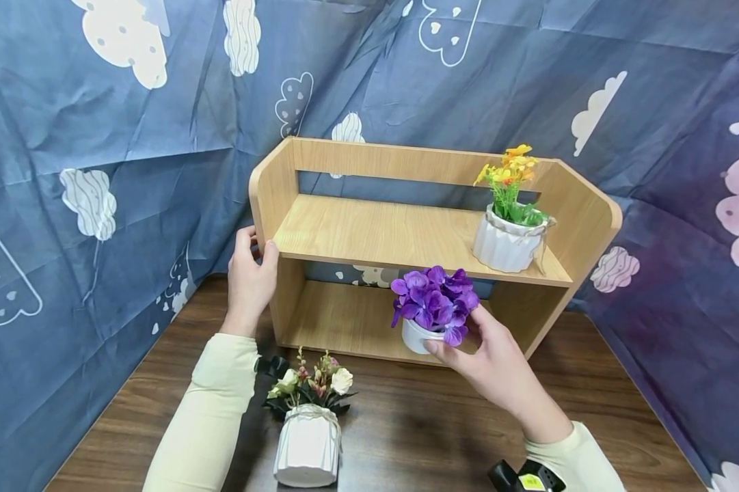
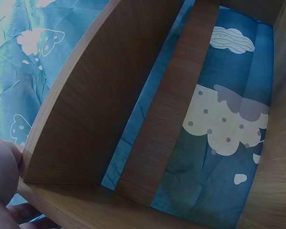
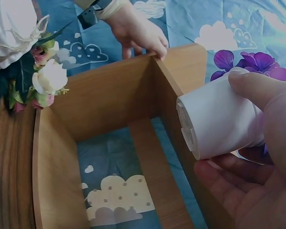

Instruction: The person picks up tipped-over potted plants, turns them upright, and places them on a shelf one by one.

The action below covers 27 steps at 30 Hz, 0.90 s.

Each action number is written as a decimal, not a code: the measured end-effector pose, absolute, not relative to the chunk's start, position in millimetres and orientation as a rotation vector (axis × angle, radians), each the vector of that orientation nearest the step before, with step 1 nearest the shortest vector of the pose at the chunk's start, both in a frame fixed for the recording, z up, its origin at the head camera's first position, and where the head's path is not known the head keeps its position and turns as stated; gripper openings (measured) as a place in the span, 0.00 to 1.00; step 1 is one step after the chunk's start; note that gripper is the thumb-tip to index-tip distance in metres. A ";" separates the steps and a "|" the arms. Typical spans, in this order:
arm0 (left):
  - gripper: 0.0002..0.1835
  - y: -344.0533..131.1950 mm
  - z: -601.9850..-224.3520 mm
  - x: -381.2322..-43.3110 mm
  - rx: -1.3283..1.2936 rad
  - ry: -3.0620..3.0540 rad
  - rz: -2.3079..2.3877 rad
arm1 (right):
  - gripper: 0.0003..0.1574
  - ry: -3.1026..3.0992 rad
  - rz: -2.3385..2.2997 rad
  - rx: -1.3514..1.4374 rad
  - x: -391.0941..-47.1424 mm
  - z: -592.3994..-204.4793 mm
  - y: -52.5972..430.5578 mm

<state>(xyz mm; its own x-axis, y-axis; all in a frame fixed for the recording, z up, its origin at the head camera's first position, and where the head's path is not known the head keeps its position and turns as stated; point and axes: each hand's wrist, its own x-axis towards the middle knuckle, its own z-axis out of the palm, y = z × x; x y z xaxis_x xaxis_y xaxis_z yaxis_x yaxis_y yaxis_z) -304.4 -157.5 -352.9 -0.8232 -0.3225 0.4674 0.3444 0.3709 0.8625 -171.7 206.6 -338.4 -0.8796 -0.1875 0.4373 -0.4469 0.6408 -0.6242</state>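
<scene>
My right hand holds a small white pot of purple flowers in front of the shelf's lower compartment. Seen from the right wrist, the white pot lies tilted between thumb and fingers, its base facing left. The left hand grips the left side of the two-tier wooden shelf, thumb at the front edge and fingers on the outer face. In the left wrist view only part of that hand shows, at the panel's edge.
A white ribbed pot with yellow-orange flowers stands at the right end of the upper tier. Another white pot with cream and pink flowers is on the dark wooden table between the forearms. Blue cloud-printed cloth hangs behind the shelf.
</scene>
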 end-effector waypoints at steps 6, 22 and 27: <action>0.25 -156.8 -352.4 -303.7 -0.004 -2.054 -1.494 | 0.41 -2.526 1.090 0.510 -178.3 -332.0 202.8; 0.25 -157.0 -351.2 -302.9 -0.007 -2.057 -1.491 | 0.44 -2.552 1.095 0.478 -197.0 -305.0 195.5; 0.24 -156.6 -351.4 -302.8 -0.007 -2.052 -1.492 | 0.44 -2.550 1.139 0.449 -207.4 -298.2 194.7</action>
<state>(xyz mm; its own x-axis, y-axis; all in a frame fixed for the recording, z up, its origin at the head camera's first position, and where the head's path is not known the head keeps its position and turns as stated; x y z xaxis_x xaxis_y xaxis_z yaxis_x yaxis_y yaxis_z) -302.8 -156.6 -351.4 -0.8226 -0.3300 0.4631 0.3387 0.3698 0.8652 -207.4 194.7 -298.2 -0.9024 -0.1553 0.4019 -0.4029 0.6344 -0.6597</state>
